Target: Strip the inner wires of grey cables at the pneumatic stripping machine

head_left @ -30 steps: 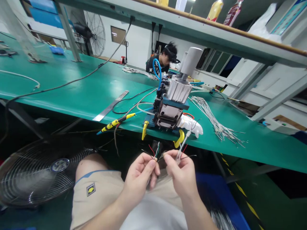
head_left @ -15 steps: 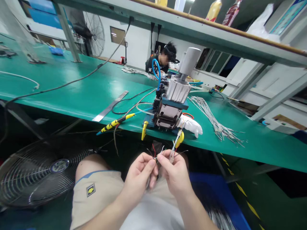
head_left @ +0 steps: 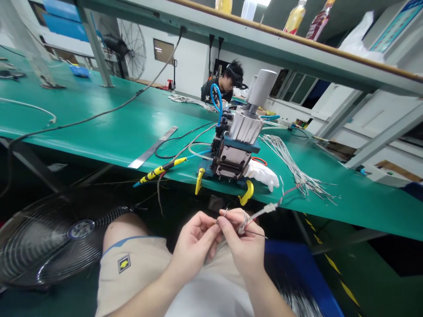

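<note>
Above my lap, my left hand (head_left: pixel 198 235) and my right hand (head_left: pixel 243 235) meet, thumbs and forefingers pinched together on thin wires. The wires belong to a cable (head_left: pixel 259 214) with a pale sheath, which runs through my right hand and sticks out to the right. Its far end splits into thin leads, one of them reddish. A dark wire end pokes out beside my right hand. What exactly lies between my fingertips is mostly hidden. Just beyond my hands, a pneumatic press (head_left: pixel 233 158) with yellow clamp handles (head_left: pixel 247 193) stands on the bench edge.
On the green bench (head_left: pixel 99 141) lie a steel ruler (head_left: pixel 153 147), a bundle of cables (head_left: pixel 297 176) and a white glove-like piece (head_left: pixel 264 174). A floor fan (head_left: pixel 81 229) stands at my left. A blue bin (head_left: pixel 297 259) with cables sits low right. Across the bench a person (head_left: pixel 220 86) works.
The cable has swung from upright near the yellow clamp to pointing right. The red and white wire ends that stood up between my hands are now mostly hidden. Both hands stay pinched together.
</note>
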{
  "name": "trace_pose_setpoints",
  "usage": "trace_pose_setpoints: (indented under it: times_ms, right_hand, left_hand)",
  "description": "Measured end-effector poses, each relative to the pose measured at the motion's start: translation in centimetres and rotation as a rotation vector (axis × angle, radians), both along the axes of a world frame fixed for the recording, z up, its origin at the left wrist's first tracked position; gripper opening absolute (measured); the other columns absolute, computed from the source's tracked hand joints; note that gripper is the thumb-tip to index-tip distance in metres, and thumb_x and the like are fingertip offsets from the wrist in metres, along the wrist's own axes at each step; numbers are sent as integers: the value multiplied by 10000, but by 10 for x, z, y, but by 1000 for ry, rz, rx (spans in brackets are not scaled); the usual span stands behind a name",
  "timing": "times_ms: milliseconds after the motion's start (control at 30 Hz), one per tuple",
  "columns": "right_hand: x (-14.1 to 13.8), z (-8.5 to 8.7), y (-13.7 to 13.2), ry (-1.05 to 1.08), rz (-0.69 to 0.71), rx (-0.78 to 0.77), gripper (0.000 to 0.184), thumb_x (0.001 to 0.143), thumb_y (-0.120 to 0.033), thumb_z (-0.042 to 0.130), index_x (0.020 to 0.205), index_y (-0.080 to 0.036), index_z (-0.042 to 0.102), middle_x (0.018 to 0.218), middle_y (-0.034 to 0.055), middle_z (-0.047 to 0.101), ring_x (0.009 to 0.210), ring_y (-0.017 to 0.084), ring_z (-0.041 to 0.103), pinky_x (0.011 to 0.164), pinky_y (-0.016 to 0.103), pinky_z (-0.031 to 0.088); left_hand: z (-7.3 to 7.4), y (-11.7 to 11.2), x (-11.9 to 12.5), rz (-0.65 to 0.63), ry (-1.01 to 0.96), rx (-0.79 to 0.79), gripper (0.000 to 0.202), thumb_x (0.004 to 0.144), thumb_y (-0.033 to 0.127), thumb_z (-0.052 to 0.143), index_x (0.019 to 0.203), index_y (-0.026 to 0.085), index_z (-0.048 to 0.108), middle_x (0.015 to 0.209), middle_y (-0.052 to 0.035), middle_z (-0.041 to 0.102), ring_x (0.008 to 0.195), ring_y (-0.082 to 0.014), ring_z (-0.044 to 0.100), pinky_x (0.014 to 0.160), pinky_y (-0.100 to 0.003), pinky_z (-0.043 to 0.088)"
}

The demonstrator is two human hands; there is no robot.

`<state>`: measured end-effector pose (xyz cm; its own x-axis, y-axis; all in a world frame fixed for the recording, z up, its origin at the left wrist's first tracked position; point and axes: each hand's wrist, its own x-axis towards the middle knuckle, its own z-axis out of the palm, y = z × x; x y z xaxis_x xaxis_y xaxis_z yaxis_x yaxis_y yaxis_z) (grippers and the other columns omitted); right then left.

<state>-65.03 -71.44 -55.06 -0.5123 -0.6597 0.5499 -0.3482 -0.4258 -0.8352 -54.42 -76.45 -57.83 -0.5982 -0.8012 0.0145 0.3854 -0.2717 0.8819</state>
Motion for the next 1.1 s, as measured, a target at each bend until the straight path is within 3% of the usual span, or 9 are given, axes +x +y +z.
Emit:
trace_pose_setpoints:
  times_ms: [167,267,400,500,567,733,967,1033,1100]
  right_hand:
    - [3,-2,3,83,-56,-49,135,797,-84,719,796,-218,737,807,31,716,762,159,666,652,238,525]
    - [6,-2,1,-330,27,40,160,791,-220,765,673,-182,664,627,-3,625,546,98,564,504,193,454]
    - [6,2,-3,-833,255,215,338,668,-400,869,661,-157,634,400,-122,335,339,9,186,335,152,152]
    - [5,4,-4,-807,229,223,353,625,-406,901,660,-134,678,395,-111,363,348,-3,198,349,140,144]
    - [5,4,-3,-764,161,215,326,617,-401,905,682,-134,729,452,-56,508,364,0,281,356,132,198]
    - [6,3,0,-639,90,210,210,591,-321,904,726,-192,808,783,77,759,735,177,670,660,259,547]
    - [3,9,3,-516,93,217,115,645,-290,863,668,-200,796,750,69,751,755,214,680,715,323,567]
    - [1,10,2,-525,93,228,147,648,-305,864,647,-182,784,686,56,719,650,164,633,607,263,535]
    - [-1,10,2,-598,119,257,209,645,-348,869,674,-159,786,534,10,612,456,80,472,421,192,390]
  left_hand:
    - [1,1,-1,70,-6,-18,306,846,417,715,802,171,538,572,54,574,378,-40,460,363,-137,343]
    - [-3,4,1,46,94,-22,272,866,395,700,846,181,533,646,37,624,396,-47,498,394,-158,394]
    - [-11,7,3,-75,152,-48,241,901,371,667,861,185,519,674,27,648,425,-53,538,442,-169,422]
    - [-12,6,2,-62,118,-28,237,908,367,658,864,186,511,693,27,650,426,-50,533,433,-165,413]
    - [-11,5,1,-51,111,-10,249,904,379,660,859,188,507,688,32,639,416,-49,520,421,-166,409]
    - [-8,2,-1,-58,102,-6,265,895,401,668,859,185,519,668,45,612,407,-39,498,409,-156,392]
    - [-5,3,-1,-12,31,-67,261,889,399,671,844,175,545,670,44,595,447,-44,513,435,-155,370]
    - [-4,4,0,7,21,-80,265,881,404,678,851,174,550,670,38,600,452,-51,521,441,-162,365]
    - [-4,5,2,7,15,-80,265,881,406,676,862,175,548,676,31,610,454,-59,529,447,-172,375]
